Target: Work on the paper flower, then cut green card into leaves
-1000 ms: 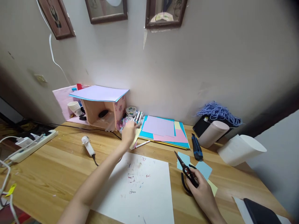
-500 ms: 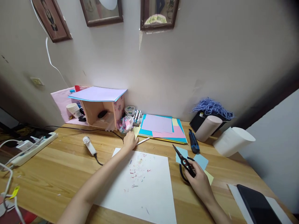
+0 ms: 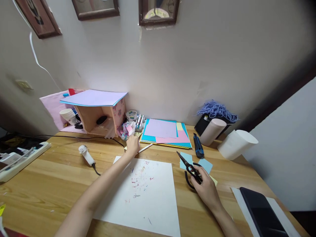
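Observation:
My right hand grips black-handled scissors over the blue paper squares, blades pointing away to the left. My left hand reaches across the white sheet, which carries coloured marks. Its fingers are curled on the far side, at the front of a clear bowl of pink and purple paper scraps. What they hold is hidden. A bit of pale yellow paper shows at the hand's left edge. Just right of that hand lies a white pen.
Coloured paper is stacked at the back beside several markers. A cardboard box house stands at the left, behind a white corded tool. A box cutter, paper rolls and a dark tablet are at the right.
The view has shifted right, so most things sit further left. My left hand has moved slightly nearer the scrap bowl, and less yellow paper shows beside it. My right hand still holds the scissors.

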`<state>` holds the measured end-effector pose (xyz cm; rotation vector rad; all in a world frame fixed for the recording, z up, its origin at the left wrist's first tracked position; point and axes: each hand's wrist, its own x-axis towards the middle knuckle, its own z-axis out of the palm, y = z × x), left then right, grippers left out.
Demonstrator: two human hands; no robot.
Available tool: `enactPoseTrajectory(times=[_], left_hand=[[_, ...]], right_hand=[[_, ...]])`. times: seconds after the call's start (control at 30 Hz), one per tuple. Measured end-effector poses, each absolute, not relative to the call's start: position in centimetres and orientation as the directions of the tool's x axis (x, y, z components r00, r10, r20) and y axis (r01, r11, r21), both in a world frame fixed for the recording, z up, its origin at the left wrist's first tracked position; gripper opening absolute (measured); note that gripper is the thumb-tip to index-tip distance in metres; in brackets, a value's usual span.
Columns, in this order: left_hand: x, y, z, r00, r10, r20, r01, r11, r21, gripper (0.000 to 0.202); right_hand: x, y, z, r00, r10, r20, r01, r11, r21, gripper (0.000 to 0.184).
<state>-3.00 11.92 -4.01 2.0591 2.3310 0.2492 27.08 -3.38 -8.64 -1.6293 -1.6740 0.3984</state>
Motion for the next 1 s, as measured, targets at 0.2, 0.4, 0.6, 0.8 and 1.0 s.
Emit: enactPoseTrajectory(times=[0.2, 0.4, 0.6, 0.8, 1.0], left_hand=[[2.2, 10.4, -3.1, 0.121, 0.987, 0.104, 0.968, -0.140, 0.207, 0.034], [11.9, 6.4, -5.4, 0.560, 0.826, 0.063, 0.749, -0.538, 0.388, 0.036], [16.5, 8.2, -6.8, 0.613, 0.790, -0.004, 0.702, -0.543, 0.461, 0.053], [16.2, 10.1, -6.3, 0.635, 0.765, -0.109, 0.711, -0.524, 0.470, 0.034], [15.8, 10.6, -5.1, 0.693, 0.696, -0.188, 0.679, -0.541, 0.497, 0.043]], right_hand=[[29.7, -2.8, -8.0, 0.220, 0.903, 0.368, 0.756, 0.081, -0.650, 0.031], [33.5, -2.5, -8.0, 0.501, 0.810, 0.305, 0.656, -0.126, -0.744, 0.038], [34.5, -2.7, -7.6, 0.562, 0.779, 0.278, 0.563, -0.114, -0.818, 0.039], [34.4, -2.8, -6.8, 0.564, 0.773, 0.289, 0.536, -0.077, -0.841, 0.035], [34.5, -2.7, -7.0, 0.575, 0.765, 0.290, 0.497, -0.045, -0.867, 0.035]])
